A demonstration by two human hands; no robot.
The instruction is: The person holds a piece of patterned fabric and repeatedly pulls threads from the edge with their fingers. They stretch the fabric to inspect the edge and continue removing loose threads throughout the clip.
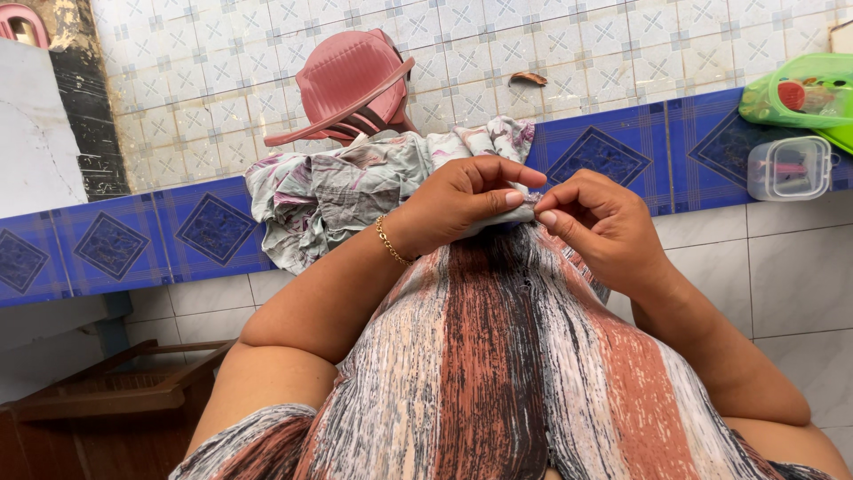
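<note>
— What surrounds you?

— Tiled floor (791,276), pale, with a band of blue diamond tiles (613,151) crossing it and lighter patterned tiles beyond. I look down over my own striped dress (498,373), brown, rust and white.

— What are your hands doing?

— Both meet just above my lap, fingertips nearly touching. My left hand (462,200), with a gold bracelet (391,242) at the wrist, is closed in a pinch on the edge of a floral cloth (329,191). My right hand (600,222) is pinched shut too, thumb against forefinger, on something very small at that same edge. It is too tiny to make out.

— Where does the cloth lie?

— It is bunched in a crumpled heap on the floor, across the blue band, just beyond my knees, with one edge drawn up to my fingers. It is pale grey-green with purple and pink flowers.

— Anything else near?

— Behind the cloth, a pink plastic chair (351,84) lies tipped over. At far right sit a clear box (789,167) with small coloured items inside and a green box (804,93), open, just behind it. At lower left, a brown wooden frame (115,387).
</note>
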